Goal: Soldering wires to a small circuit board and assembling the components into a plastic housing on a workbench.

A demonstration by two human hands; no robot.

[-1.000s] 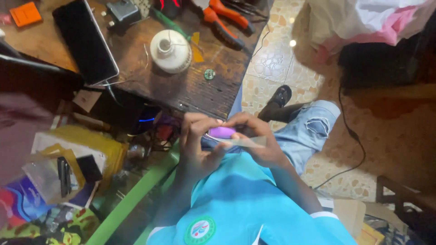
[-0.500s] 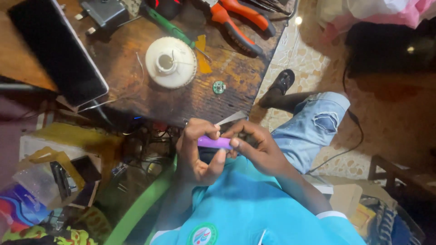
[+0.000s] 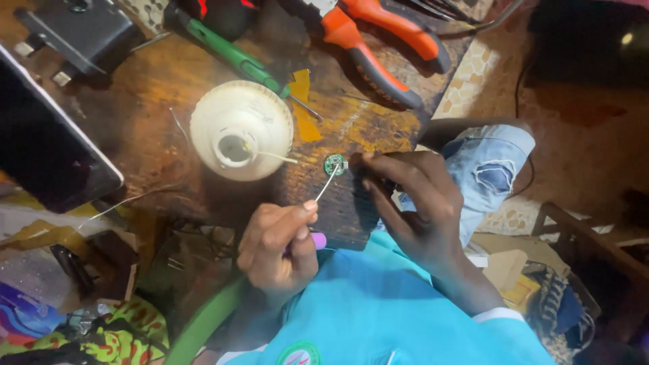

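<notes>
Nearest the camera: turquoise shirt (image 3: 405,318) of the person, filling the lower frame. Just above it, left hand (image 3: 278,247) curled closed around a small purple cylinder (image 3: 318,240), only its end showing past the fingers; thumb and forefinger also pinch a thin pale wire (image 3: 326,185) that runs up and right to a small round green circuit board (image 3: 335,164). Right hand (image 3: 411,196) lies at the near edge of the wooden counter (image 3: 155,128), fingers half bent, fingertips just beside the board; something dark sits under the fingers, and I cannot tell whether it is gripped. The board lies flat on the counter, near its right front edge. Left of the board: white round lamp base (image 3: 241,130), opening upward, a thin wire sticking out toward the right. Beyond it, a green-handled screwdriver (image 3: 233,57) lies diagonally. Farther right, orange-handled pliers (image 3: 378,44). Far left, a dark tablet (image 3: 47,149) overhangs the counter edge; a black block (image 3: 84,30) at top left. Tiled floor (image 3: 466,81) past the counter.
</notes>
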